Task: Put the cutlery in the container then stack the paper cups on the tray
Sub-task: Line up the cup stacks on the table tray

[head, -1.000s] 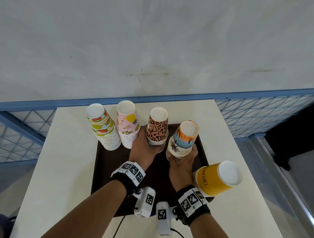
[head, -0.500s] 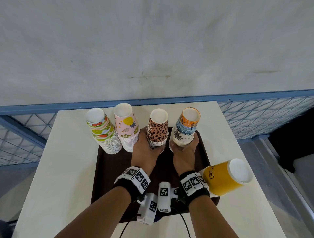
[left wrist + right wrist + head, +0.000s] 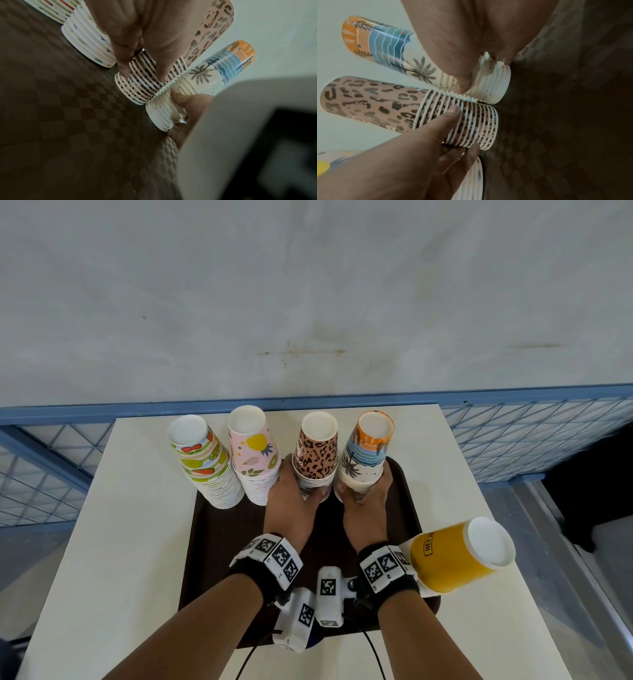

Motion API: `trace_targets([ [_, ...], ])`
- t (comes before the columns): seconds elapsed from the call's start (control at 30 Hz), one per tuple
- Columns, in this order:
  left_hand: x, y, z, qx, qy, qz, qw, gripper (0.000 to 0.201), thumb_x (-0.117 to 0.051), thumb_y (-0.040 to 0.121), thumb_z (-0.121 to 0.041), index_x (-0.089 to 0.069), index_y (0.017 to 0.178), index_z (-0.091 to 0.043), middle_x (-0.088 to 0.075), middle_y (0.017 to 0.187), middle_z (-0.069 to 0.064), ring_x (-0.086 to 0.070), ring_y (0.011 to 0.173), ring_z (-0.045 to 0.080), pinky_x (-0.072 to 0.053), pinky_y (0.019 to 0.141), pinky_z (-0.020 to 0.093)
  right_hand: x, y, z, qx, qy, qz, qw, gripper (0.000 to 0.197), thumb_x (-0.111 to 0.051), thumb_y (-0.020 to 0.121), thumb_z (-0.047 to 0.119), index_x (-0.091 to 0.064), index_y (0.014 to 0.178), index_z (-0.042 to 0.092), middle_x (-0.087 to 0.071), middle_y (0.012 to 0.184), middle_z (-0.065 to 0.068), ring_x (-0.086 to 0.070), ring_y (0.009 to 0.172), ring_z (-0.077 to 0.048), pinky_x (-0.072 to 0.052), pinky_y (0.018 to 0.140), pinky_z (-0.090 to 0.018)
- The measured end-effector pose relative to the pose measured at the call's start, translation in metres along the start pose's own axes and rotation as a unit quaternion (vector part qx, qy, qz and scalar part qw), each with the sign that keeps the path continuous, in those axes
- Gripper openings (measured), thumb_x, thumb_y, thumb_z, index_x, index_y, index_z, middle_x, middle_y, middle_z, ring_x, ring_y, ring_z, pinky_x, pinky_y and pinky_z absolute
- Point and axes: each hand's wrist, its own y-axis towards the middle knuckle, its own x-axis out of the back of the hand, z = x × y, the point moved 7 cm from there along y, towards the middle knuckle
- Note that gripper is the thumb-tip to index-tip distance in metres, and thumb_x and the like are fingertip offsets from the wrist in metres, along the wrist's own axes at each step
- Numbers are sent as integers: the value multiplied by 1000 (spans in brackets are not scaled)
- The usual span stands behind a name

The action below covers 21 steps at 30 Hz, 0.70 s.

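tray [image 3: 219, 542] dark, on white table [image 3: 120, 542] | 4 upside-down cup stacks along its far edge: fruit stack [image 3: 205, 470], pineapple stack [image 3: 255, 460] | my left hand [image 3: 291, 501] wraps leopard stack [image 3: 317, 460] low down | my right hand [image 3: 366, 501] grasps palm-tree stack [image 3: 364, 460], touching the leopard one | yellow cup stack [image 3: 455, 556] at tray's right edge
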Motion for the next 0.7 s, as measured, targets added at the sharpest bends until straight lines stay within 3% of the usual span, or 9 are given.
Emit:
trace_targets([
  [0.1, 0, 2, 4, 3, 27, -4, 1000, 71, -80, 85, -26, -44, 146, -19, -60, 138, -2, -56, 129, 16, -46, 109, 41, -2, 0, 3, 12, -3, 4, 1000, 87, -75, 86, 1, -24, 152, 27, -45, 149, 2, -47, 134, -3, -40, 102, -6],
  [0.33, 0, 2, 3, 1, 42, -7, 999, 65, -80, 85, -25, -48, 141, -17, -61, 136, -1, -57, 127, 17, -45, 107, 34, -3, -1, 2, 7, -19, 19, 1000, 88, -73, 89, 3, -20, 154, 30, -42, 152, 3, -44, 137, -5, -38, 101, -3],
  [0.4, -1, 2, 4, 6, 51, -4, 999, 66, -79, 85, -26, -47, 142, -16, -61, 137, 1, -56, 128, 19, -45, 108, 35, -3, -1, 3, 4, -24, 22, 999, 88, -73, 89, 4, -19, 155, 29, -41, 153, 4, -44, 138, -5, -39, 105, -7],
  [0.47, 0, 2, 5, 14, 56, 4, 998, 67, -78, 85, -31, -48, 143, -16, -61, 139, 1, -56, 130, 20, -45, 110, 36, -3, -2, 3, 2, -35, 24, 999, 87, -72, 90, 5, -19, 155, 27, -40, 154, 4, -42, 140, -6, -39, 113, -21],
  [0.53, 3, 0, 1, 13, 59, 9, 998, 62, -77, 86, -34, -51, 140, -17, -63, 136, 0, -57, 127, 19, -45, 105, 30, -2, -5, 3, -5, -45, 29, 999, 90, -72, 91, 8, -15, 158, 26, -35, 157, 4, -37, 144, -8, -35, 118, -32],
  [0.7, 30, -32, -19, 16, 42, 28, 999, 31, -77, 88, -29, -62, 115, -25, -67, 113, -15, -64, 110, 6, -43, 89, 6, -2, -17, 8, -27, -54, 62, 996, 94, -66, 96, 14, 1, 161, 29, -22, 166, 7, -24, 151, -9, -25, 123, -34],
])
